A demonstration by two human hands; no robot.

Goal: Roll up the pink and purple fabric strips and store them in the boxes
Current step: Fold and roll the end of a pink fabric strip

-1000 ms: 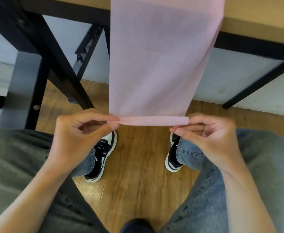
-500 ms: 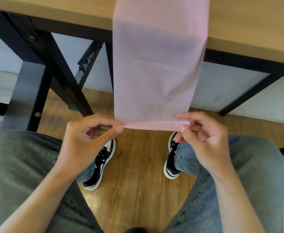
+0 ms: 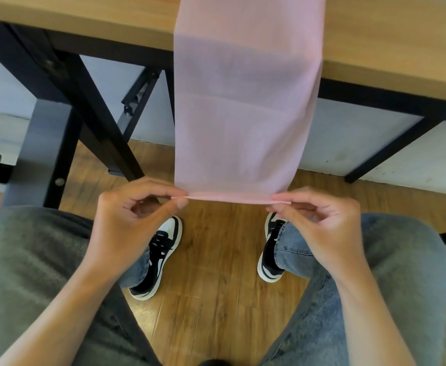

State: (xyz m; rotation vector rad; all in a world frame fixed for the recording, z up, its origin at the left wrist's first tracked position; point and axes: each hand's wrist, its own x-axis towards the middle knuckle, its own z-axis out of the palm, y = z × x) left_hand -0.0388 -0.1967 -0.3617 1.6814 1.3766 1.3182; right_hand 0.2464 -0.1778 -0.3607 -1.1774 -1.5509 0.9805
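Head view: over our knees, our left hand (image 3: 126,223) and right hand (image 3: 322,228) each pinch a corner of the pink fabric strip (image 3: 243,114), its lower edge folded narrowly. It hangs off the wooden table (image 3: 390,38) beyond.

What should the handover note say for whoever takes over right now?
Left hand: pinches the left corner of the folded bottom edge of the long pink fabric strip.
Right hand: pinches the right corner of the same edge.
Strip: hangs from the wooden tabletop down to the hands, above the wooden floor between the knees.
Done: only a narrow first fold at the bottom edge.
Left: roll the whole pink strip and box it. No purple strip or boxes are in view.
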